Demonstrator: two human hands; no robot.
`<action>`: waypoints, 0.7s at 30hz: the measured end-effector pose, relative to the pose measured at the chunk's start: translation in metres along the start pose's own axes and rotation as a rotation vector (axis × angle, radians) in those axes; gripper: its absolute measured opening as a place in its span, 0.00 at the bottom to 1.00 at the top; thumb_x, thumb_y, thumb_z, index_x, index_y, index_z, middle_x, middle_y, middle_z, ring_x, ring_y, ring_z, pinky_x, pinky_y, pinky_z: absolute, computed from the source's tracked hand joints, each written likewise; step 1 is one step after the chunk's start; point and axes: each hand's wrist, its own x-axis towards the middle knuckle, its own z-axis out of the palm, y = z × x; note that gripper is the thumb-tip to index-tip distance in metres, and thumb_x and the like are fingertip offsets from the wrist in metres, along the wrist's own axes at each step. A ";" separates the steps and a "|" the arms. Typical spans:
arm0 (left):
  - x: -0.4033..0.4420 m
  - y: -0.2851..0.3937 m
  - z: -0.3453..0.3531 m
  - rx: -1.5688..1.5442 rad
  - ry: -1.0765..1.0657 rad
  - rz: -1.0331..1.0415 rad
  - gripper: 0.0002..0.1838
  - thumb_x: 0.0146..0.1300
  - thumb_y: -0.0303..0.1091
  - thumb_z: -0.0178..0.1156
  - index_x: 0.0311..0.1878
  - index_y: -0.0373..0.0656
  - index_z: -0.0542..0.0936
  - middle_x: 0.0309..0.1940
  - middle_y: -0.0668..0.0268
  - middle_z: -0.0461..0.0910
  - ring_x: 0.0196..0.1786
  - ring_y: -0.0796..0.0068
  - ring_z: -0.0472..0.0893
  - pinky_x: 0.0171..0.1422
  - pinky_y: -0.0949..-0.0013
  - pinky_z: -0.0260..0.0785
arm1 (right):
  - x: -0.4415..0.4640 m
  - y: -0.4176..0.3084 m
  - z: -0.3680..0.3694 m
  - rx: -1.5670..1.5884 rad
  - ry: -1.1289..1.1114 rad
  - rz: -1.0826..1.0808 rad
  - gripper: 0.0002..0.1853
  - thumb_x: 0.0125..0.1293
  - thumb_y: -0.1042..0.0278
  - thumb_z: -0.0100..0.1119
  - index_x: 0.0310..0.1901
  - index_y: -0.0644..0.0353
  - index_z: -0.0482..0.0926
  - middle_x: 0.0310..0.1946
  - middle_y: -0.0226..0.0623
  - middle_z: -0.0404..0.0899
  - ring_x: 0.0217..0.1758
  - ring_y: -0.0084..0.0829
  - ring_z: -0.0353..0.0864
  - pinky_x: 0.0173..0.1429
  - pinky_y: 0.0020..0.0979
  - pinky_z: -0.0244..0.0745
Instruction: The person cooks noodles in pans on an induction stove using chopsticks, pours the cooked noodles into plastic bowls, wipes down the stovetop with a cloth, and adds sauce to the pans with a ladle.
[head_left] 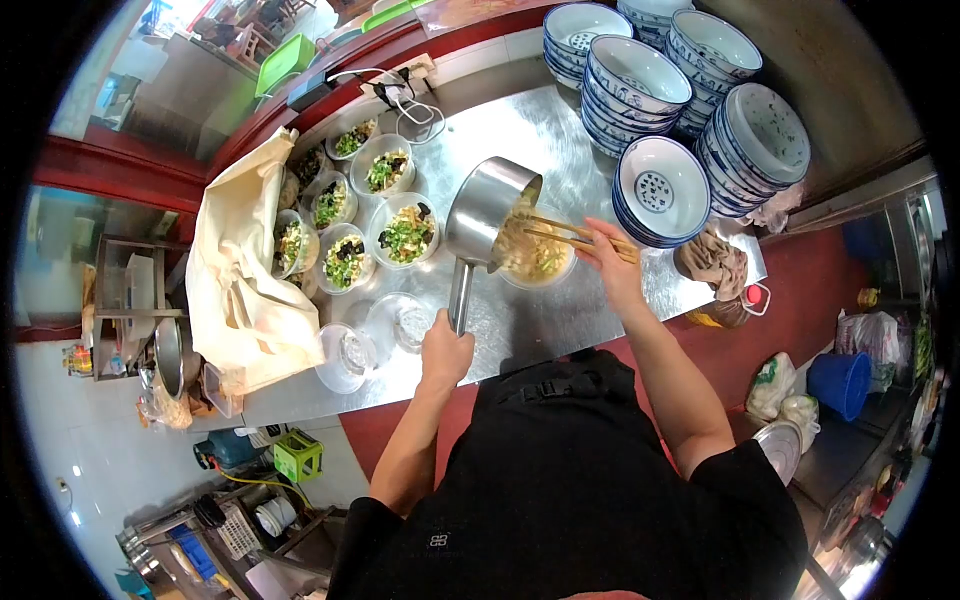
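Note:
My left hand (446, 351) grips the handle of a steel saucepan (490, 205), which is tipped to the right over a clear plastic bowl (545, 275). Soupy food (515, 245) with pale pieces hangs at the pan's lip and lies in the bowl. A pair of wooden chopsticks (585, 240) is held in my right hand (608, 260), their tips in the food at the pan's mouth. Left of the pan stands a plastic bowl (432, 250) with chopped greens and dark bits on top. Two clear plastic bowls (347, 362) without food sit near the table's front edge.
Several more filled plastic bowls (384, 172) crowd the left of the steel table (510, 125), beside a cream cloth (245, 270). Blue-and-white bowls (660, 190) are stacked at the back right. A brown rag (715, 262) and a power cable (420, 115) lie near the edges.

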 end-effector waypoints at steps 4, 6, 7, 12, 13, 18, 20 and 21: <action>-0.007 0.012 -0.003 0.136 -0.021 -0.020 0.16 0.55 0.30 0.57 0.46 0.35 0.71 0.32 0.39 0.80 0.41 0.35 0.80 0.48 0.41 0.69 | -0.005 0.008 -0.005 0.087 0.062 0.019 0.15 0.75 0.65 0.52 0.57 0.61 0.78 0.51 0.41 0.80 0.52 0.33 0.82 0.56 0.33 0.81; -0.009 0.012 0.000 0.170 -0.017 -0.007 0.16 0.56 0.30 0.57 0.47 0.35 0.70 0.32 0.40 0.80 0.41 0.35 0.80 0.48 0.42 0.70 | -0.009 0.008 -0.010 0.112 0.086 0.028 0.15 0.75 0.65 0.52 0.57 0.61 0.77 0.51 0.41 0.79 0.53 0.34 0.82 0.56 0.34 0.80; -0.010 0.011 0.001 0.204 -0.013 0.007 0.17 0.56 0.30 0.58 0.48 0.36 0.70 0.31 0.40 0.81 0.40 0.35 0.80 0.48 0.42 0.70 | -0.012 0.007 -0.013 0.137 0.108 0.038 0.14 0.75 0.65 0.51 0.57 0.60 0.76 0.51 0.42 0.79 0.53 0.35 0.82 0.56 0.35 0.80; -0.011 0.013 0.002 0.219 -0.036 0.024 0.17 0.55 0.30 0.57 0.49 0.37 0.71 0.32 0.40 0.80 0.40 0.35 0.80 0.48 0.41 0.70 | -0.018 0.010 -0.037 0.183 0.128 0.081 0.15 0.76 0.66 0.50 0.60 0.59 0.74 0.53 0.42 0.78 0.55 0.36 0.81 0.59 0.37 0.78; -0.011 0.016 0.002 0.210 -0.027 0.019 0.17 0.55 0.29 0.56 0.48 0.37 0.71 0.33 0.40 0.80 0.41 0.35 0.79 0.48 0.41 0.69 | -0.019 0.010 -0.040 0.219 0.132 0.093 0.16 0.76 0.66 0.50 0.61 0.59 0.73 0.53 0.42 0.78 0.56 0.37 0.80 0.60 0.38 0.77; -0.010 0.016 0.001 0.213 -0.009 0.011 0.17 0.55 0.30 0.56 0.49 0.38 0.71 0.32 0.41 0.80 0.41 0.35 0.79 0.47 0.41 0.69 | -0.026 0.021 -0.058 0.248 0.139 0.123 0.16 0.76 0.65 0.50 0.62 0.58 0.71 0.54 0.43 0.77 0.57 0.38 0.80 0.61 0.40 0.77; -0.011 0.015 -0.001 0.218 -0.007 0.014 0.17 0.55 0.30 0.56 0.49 0.39 0.71 0.32 0.41 0.80 0.41 0.35 0.79 0.47 0.41 0.69 | -0.031 0.022 -0.063 0.244 0.130 0.138 0.17 0.76 0.65 0.50 0.62 0.58 0.71 0.54 0.43 0.77 0.57 0.38 0.80 0.61 0.40 0.77; -0.010 0.014 -0.001 0.234 -0.008 0.019 0.17 0.56 0.29 0.56 0.49 0.39 0.71 0.32 0.41 0.80 0.40 0.35 0.79 0.47 0.40 0.69 | -0.033 0.022 -0.066 0.265 0.138 0.156 0.17 0.76 0.65 0.51 0.62 0.57 0.71 0.54 0.43 0.78 0.57 0.38 0.80 0.60 0.39 0.78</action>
